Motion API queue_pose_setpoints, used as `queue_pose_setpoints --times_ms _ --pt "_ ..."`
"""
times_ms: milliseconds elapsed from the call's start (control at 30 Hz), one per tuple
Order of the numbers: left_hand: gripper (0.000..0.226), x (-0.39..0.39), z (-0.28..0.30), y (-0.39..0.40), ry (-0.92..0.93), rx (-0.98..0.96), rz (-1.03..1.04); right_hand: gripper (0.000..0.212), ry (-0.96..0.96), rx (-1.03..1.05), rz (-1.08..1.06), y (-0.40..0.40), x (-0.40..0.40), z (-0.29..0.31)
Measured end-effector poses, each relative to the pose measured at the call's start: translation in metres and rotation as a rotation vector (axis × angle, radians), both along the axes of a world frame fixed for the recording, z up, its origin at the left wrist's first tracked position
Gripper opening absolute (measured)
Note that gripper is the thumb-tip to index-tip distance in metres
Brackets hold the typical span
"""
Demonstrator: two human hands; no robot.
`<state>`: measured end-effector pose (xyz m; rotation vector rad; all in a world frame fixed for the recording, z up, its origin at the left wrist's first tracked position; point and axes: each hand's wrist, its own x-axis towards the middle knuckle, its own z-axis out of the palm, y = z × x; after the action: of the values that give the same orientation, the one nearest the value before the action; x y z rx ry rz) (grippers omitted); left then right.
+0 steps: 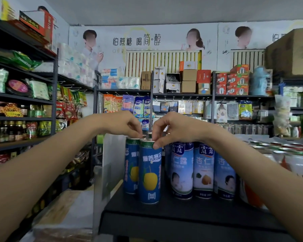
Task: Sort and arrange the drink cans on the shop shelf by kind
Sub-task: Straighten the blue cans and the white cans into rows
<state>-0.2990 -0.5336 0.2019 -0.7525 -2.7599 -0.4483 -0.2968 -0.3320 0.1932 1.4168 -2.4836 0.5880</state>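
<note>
On the black shelf [182,212], your right hand [175,128] pinches the rim of the front blue can w/ yellow fruit [150,172]. Your left hand [122,122] pinches the top of its twin [130,165] at 10 o'clock (touching). Pale-blue cans [203,168] stand at 3 o'clock, nearby.

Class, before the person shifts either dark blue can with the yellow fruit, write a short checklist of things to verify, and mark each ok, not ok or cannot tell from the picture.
1. Right hand pinches the top rim of the front yellow-fruit can: ok.
2. Left hand has fingertips on the top of the rear yellow-fruit can: ok.
3. Both cans upright on the black shelf: ok.
4. Gap between the front can and the pale blue cans: ok.
5. Bare shelf in front of the cans: ok.
6. Grip firm enough to lift: cannot tell.
</note>
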Motion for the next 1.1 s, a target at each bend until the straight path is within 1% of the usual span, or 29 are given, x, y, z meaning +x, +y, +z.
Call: queue_pose_setpoints --times_ms 167,267,367,433,500,600,633,700,800,867,933,1033,1100 --pt "0.008 0.001 -0.007 0.000 0.005 0.053 0.009 0.018 0.081 -0.012 -0.079 -0.001 0.001 -0.002" --pt "0.004 0.001 -0.006 0.001 0.011 0.020 0.022 0.020 0.123 0.035 -0.183 -0.006 -0.005 -0.002" --pt "0.006 0.001 -0.004 0.002 0.015 -0.006 0.026 0.020 0.099 0.045 -0.215 -0.008 -0.010 -0.002" --pt "0.006 0.000 -0.003 0.002 0.016 0.026 0.013 0.016 0.053 0.048 -0.196 -0.006 -0.011 -0.001" --pt "0.006 -0.003 -0.002 0.004 0.046 0.069 -0.001 0.009 0.025 0.011 -0.171 -0.004 -0.012 0.005" --pt "0.005 -0.011 0.001 0.007 0.121 0.084 0.015 0.013 0.044 -0.112 -0.203 -0.003 -0.026 0.018" --pt "0.003 -0.015 0.002 0.009 0.155 0.064 0.038 0.010 0.068 -0.098 -0.232 -0.004 -0.033 0.023" --pt "0.003 -0.025 0.003 0.014 0.213 -0.003 0.083 0.002 0.139 0.025 -0.294 -0.011 -0.050 0.028" --pt "0.009 -0.042 0.007 0.022 0.176 -0.069 0.095 0.013 0.189 0.182 -0.333 -0.023 -0.078 0.032" --pt "0.012 -0.051 0.011 0.025 0.143 -0.164 0.102 0.016 0.189 0.248 -0.341 -0.028 -0.094 0.034" --pt "0.013 -0.061 0.014 0.027 0.119 -0.220 0.113 0.021 0.152 0.290 -0.353 -0.030 -0.109 0.032" --pt "0.013 -0.071 0.012 0.028 0.101 -0.217 0.102 0.027 0.111 0.331 -0.361 -0.032 -0.126 0.023" --pt "0.012 -0.074 0.008 0.028 0.099 -0.195 0.085 0.025 0.126 0.320 -0.355 -0.032 -0.132 0.019"
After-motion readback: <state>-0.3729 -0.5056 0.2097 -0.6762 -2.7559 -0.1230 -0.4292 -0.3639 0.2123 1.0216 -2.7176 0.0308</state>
